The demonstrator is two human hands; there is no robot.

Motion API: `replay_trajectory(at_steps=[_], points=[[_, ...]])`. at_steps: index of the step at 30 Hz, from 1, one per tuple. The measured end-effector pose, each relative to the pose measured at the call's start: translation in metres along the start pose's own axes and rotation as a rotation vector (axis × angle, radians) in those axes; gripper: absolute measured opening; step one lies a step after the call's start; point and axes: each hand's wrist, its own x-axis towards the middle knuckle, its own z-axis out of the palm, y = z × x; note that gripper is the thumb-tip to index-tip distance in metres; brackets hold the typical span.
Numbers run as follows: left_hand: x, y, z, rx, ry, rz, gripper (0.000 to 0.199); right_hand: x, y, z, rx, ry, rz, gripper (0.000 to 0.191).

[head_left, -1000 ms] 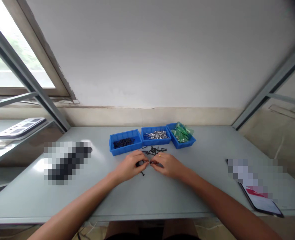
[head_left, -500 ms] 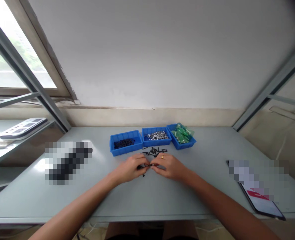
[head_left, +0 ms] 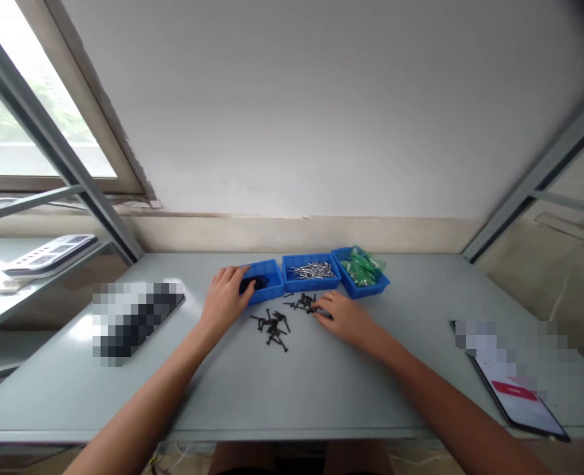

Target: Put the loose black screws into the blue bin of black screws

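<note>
My left hand [head_left: 226, 293] reaches over the left blue bin [head_left: 268, 269], with its thumb and fingers spread around dark screws [head_left: 259, 282] inside. My right hand [head_left: 344, 318] is low over the table, its thumb and fingers apart at the right edge of a small pile of black screws [head_left: 302, 302]; nothing can be made out between the fingertips. A second pile of black screws [head_left: 273, 324] lies on the table between the hands, nearer to me. The left hand covers the left part of its bin.
A middle blue bin [head_left: 311, 285] holds silver screws or nails [head_left: 315, 270]. The right blue bin [head_left: 371, 290] contains green plastic packets [head_left: 363, 267]. A dark blurred object [head_left: 140, 323] lies at left, a phone-like device [head_left: 529, 402] at right. Metal posts flank the table [head_left: 292, 396].
My hands, earlier together over the near screws with fingers pinched, have parted. The left has moved up and left to the bin; the right has shifted slightly to the far pile's edge.
</note>
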Motion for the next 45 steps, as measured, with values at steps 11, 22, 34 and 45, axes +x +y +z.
replay_trajectory(at_steps=[11,22,34,45], points=[[-0.016,0.036,-0.001,-0.340,-0.286,0.387,0.022,-0.009,0.023,-0.018,0.018,-0.198,0.048,0.026],[-0.022,0.046,0.003,-0.379,-0.366,0.388,0.021,-0.002,-0.015,-0.011,0.042,-0.187,-0.014,0.010],[-0.026,0.051,0.004,-0.402,-0.409,0.464,0.022,-0.002,-0.027,-0.005,0.112,-0.014,-0.205,0.012],[-0.027,0.055,0.005,-0.436,-0.439,0.469,0.020,-0.004,-0.033,-0.007,0.172,0.104,-0.318,0.013]])
